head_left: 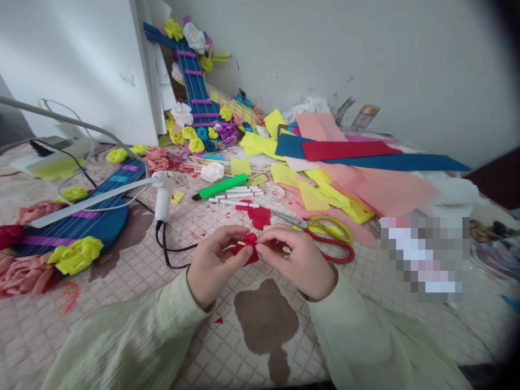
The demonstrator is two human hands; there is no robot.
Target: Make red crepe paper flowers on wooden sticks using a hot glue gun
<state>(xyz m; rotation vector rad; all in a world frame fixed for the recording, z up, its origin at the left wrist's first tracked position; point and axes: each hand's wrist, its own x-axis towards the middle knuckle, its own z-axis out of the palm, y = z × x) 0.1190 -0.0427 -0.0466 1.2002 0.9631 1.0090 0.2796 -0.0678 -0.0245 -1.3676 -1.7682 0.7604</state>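
Observation:
My left hand (213, 265) and my right hand (298, 260) meet over the tiled cloth, both pinching a small red paper flower (247, 248) between fingertips and thumbs. A thin pale stick shows at the flower's middle. Another red paper scrap (260, 216) lies just beyond the hands. Red-and-yellow-handled scissors (325, 233) lie right behind my right hand. A white glue gun (163, 195) stands to the left, its black cord looping toward my left hand.
A blue paper guitar (77, 222) with yellow and pink flowers lies at left; a second one (195, 81) leans on the wall. Coloured paper sheets (345, 173) pile at right. A green marker (221, 187) and pens lie in the middle.

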